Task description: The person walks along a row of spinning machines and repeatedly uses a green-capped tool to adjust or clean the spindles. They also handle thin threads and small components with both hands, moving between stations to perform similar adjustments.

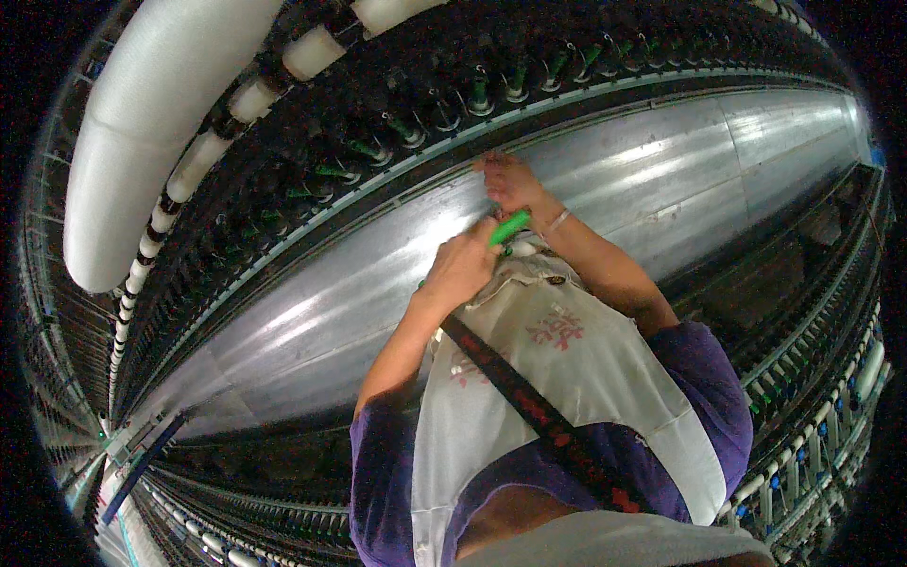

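Observation:
My left hand is closed around a green bobbin, whose bright end sticks out past the thumb toward my right wrist. Just beyond it, my right hand is raised with its fingers bent together. Whatever those fingers hold, if anything, is too small and blurred to make out. Both hands are in front of my white apron, close to each other. Under the hands, at the apron's top, some small whitish items show, partly hidden.
A row of green bobbins on spindles runs along the spinning frame ahead. Above it are white rollers and a large white roll at upper left. A shiny metal floor stretches between this frame and another machine behind me.

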`<state>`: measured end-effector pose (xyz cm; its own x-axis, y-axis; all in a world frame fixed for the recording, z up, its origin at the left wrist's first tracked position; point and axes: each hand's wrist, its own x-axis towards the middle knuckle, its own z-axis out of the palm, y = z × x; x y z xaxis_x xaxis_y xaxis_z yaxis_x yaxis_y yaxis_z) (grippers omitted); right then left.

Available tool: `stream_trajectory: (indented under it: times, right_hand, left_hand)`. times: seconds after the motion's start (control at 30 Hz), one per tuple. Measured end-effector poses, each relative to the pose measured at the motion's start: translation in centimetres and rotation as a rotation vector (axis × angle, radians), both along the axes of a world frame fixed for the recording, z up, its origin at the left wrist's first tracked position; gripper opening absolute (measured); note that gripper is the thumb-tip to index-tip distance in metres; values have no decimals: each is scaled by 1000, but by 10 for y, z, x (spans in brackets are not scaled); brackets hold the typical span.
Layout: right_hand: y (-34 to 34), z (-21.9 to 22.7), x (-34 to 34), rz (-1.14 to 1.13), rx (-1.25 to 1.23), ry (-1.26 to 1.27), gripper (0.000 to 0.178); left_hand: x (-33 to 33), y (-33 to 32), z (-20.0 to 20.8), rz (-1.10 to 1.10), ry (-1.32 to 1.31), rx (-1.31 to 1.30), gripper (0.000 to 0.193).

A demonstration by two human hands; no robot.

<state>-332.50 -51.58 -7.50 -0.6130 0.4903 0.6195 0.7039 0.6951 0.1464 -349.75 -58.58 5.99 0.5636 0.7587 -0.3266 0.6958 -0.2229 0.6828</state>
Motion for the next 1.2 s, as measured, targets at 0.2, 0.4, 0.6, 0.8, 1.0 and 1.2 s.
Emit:
stream_trajectory:
  times: [0.2,0.4,0.6,0.8,1.0,1.2]
  right_hand:
    - [-61,62,17,101,-1752,1066,8]
    - [-31,87,19,95,-1263,1399,6]
    - [23,42,105,188,-1485,1979,10]
    - [-22,-28,117,-146,-863,165,8]
    - [32,-22,5,-345,-677,205,19]
    - [74,-11,-13,-512,-659,38,28]
  left_hand:
    - [-36,35,0,359,-13,207,37]
    - [-24,48,-28,255,24,262,38]
    - [-94,11,-71,141,136,242,43]
    - [-271,-29,-136,641,366,301,36]
    - [-301,23,-125,1448,-900,110,22]
    - [-320,44,-87,850,-128,520,29]
